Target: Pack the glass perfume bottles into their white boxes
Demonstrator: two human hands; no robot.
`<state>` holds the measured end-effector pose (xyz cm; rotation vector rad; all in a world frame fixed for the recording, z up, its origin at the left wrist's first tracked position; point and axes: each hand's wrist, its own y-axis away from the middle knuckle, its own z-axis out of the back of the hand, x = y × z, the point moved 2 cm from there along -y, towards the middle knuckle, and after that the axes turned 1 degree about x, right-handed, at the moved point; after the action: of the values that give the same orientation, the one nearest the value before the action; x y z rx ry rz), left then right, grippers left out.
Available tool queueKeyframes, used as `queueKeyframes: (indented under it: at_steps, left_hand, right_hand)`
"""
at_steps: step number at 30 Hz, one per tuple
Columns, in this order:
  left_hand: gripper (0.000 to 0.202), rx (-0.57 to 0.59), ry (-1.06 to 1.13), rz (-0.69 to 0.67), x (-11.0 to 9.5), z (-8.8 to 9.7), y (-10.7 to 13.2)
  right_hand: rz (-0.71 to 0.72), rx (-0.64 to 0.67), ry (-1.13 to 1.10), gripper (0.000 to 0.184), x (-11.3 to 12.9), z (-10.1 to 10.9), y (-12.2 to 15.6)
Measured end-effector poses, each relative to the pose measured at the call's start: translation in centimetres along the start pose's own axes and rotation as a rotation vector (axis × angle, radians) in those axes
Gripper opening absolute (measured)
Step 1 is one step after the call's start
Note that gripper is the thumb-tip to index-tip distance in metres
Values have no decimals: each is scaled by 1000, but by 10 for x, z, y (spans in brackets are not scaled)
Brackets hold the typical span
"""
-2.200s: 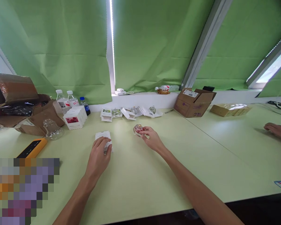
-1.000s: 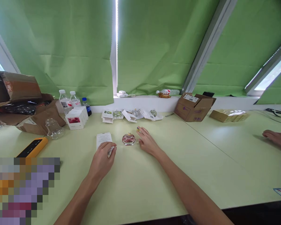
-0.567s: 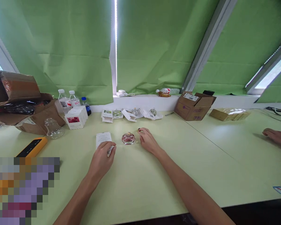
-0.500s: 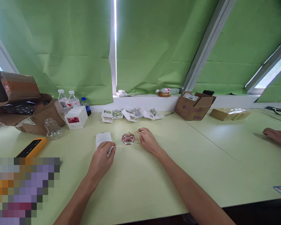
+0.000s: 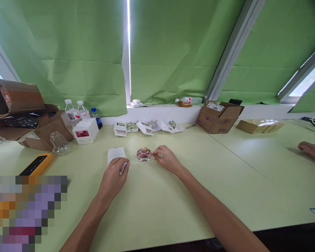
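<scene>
A round, clear perfume bottle with pink contents and a gold-coloured neck stands upright at the middle of the table. My right hand is at its right side, thumb and fingers pinched together by the glass; anything between the fingertips is too small to make out. Left of the bottle lies a white box with small printed text. My left hand curls over the box's near right corner, thumb and fingers closed on it, covering its near part.
Behind stand opened white boxes with similar glass bottles. A stack of white boxes, plastic bottles and a brown carton stand left, with an orange power strip. A cardboard box and another person's hand are right.
My right hand has moved slightly left and down, its fingertips now by the bottle's side. My left hand stays on the white box.
</scene>
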<state>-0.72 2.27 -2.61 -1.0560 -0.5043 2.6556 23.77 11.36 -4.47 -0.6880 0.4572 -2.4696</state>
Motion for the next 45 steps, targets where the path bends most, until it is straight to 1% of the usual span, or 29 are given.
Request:
queueKeyframes:
  at_steps: [6,12,17,28,31,36,40,45]
  left_hand:
    - [19,6,2,4,-1,1,-1]
    - [19,3,3,13,-2,0,-1]
    - [20,1,1,8,-1,0,-1]
    - [22,-5,-11,-19,-2,1,0]
    - [22,-8,-14,-22,-1,0,0]
    - [21,-4,-18,-11,0,0,0]
    - [21,-1,-20,-10,0,1,0]
    - [22,-2,-18,-12,-1,1,-1]
  right_hand:
    - [4,27,-13,19,6,2,2]
    - [7,21,-4,19,11,9,3]
    - [-10,0,-1,19,11,13,3]
    - [-53,-11,-35,17,12,14,4]
    - [-77,-12,-36,19,12,16,4]
    - [-97,38,-24,26,9,15,5]
    - [-111,83,-17,18,6,11,5]
    - [-113,116,-22,25,4,11,6]
